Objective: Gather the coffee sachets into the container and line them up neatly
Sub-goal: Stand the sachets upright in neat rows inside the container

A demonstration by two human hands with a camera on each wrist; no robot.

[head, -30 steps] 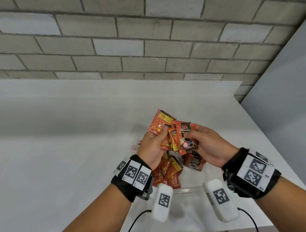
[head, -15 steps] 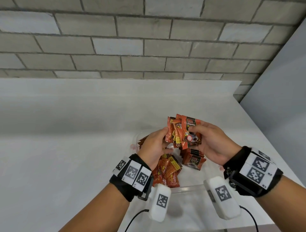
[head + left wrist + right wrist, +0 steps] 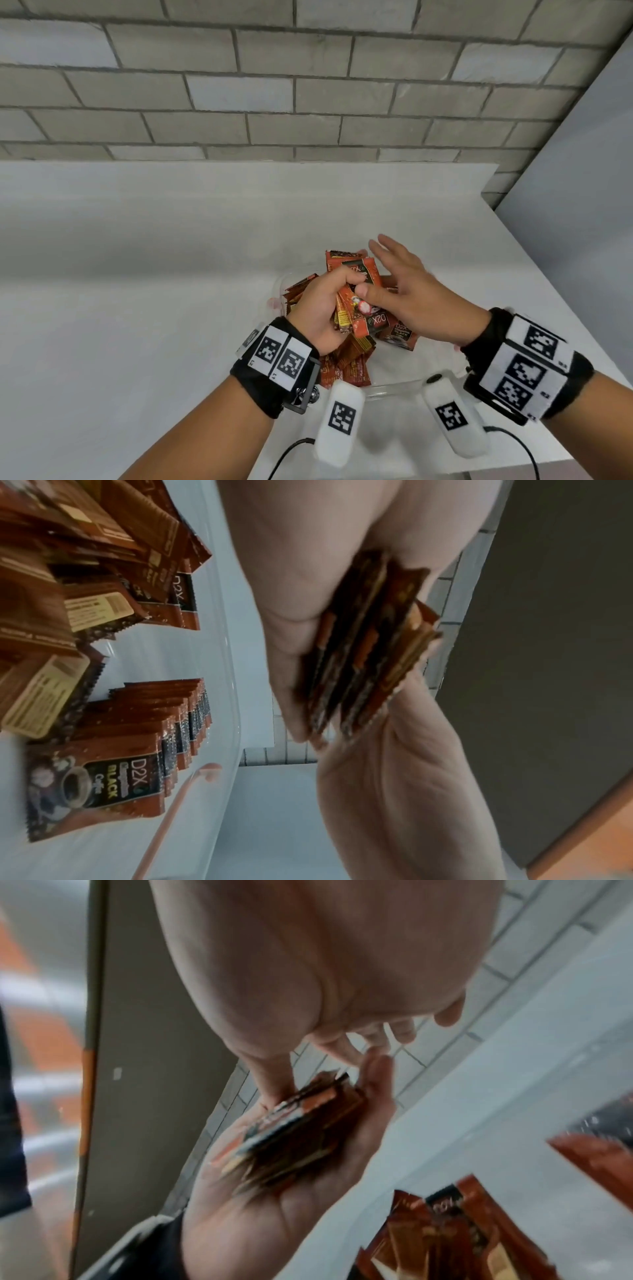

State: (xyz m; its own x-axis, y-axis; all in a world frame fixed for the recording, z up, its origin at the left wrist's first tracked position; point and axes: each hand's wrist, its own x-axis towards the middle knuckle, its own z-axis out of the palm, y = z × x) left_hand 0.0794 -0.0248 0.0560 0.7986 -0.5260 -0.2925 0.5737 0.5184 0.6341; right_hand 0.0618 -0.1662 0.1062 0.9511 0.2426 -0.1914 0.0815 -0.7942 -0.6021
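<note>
Two hands: both over the clear container (image 3: 394, 389), the landmark for every place below.
Left hand (image 3: 320, 310): above the container's middle, fingers curled tight round a bundle of sachets (image 3: 356, 308); the left wrist view shows the same bundle (image 3: 366, 653) edge-on, packets pressed together between thumb and fingers.
Right hand (image 3: 407, 291): just right of the bundle, fingers straight and spread, holding nothing; its thumb tip touches the bundle's front face, and the palm faces the bundle's right side.
Bundle's long axis: runs from the container's near side up toward its far side, tilted, with the top ends fanned apart and uneven.
Stacked row (image 3: 147, 739): already standing in order inside the container, on its right side, below the right hand.
Loose pile (image 3: 68, 561): jumbled inside the container's left part, beneath the left hand.
Key relation: the flat right palm lies beside the bundle, across its long axis, so it looks placed to tap the uneven edges square.
Likely next: squaring the bundle, then setting it against the stacked row; that is my judgement only.
Risk: packets look slick, so a loose squeeze could let them slide out.
</note>
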